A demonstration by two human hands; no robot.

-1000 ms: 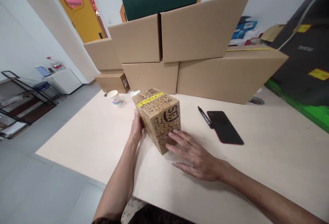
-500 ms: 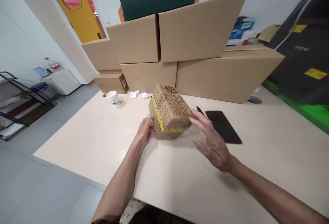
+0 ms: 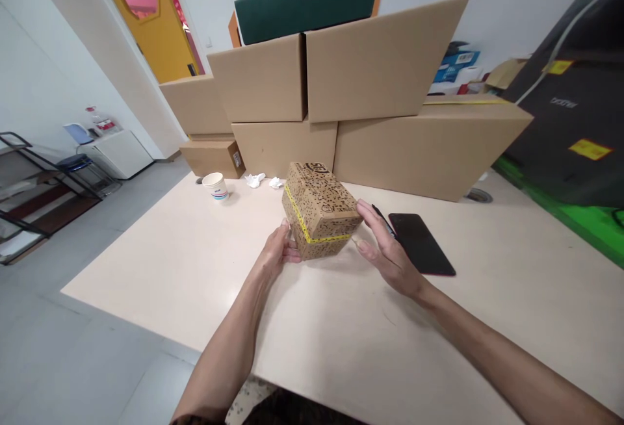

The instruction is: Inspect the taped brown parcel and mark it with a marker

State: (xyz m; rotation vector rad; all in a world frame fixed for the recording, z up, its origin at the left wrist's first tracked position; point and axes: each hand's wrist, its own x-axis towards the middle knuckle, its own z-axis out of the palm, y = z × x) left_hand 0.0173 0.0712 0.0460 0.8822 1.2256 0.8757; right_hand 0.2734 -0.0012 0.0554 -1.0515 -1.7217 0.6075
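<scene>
A speckled cardboard box (image 3: 324, 201) with black print and a yellow tape strip sits tilted in front of me, over the white table (image 3: 160, 262). My left hand (image 3: 279, 246) is closed on its lower left side, with fingertips curled toward the bottom edge. At the right end of the box, my right hand (image 3: 385, 246) has its fingers stretched out and its thumb apart, fingertips touching or very close to the corner. Just beyond that hand lie a black marker (image 3: 383, 217) and a flat black tablet-like slab (image 3: 422, 243).
Large plain cartons (image 3: 375, 67) are stacked along the back of the table, with a dark green box (image 3: 309, 2) on top. A paper cup (image 3: 215, 186) and crumpled tissues (image 3: 255, 180) stand at the back left. A dark covered machine (image 3: 570, 93) is at right.
My right hand has moved left and closer to the box, its thumb nearing the box's side. The box has turned and tilted slightly, and its printed top shows more plainly.
</scene>
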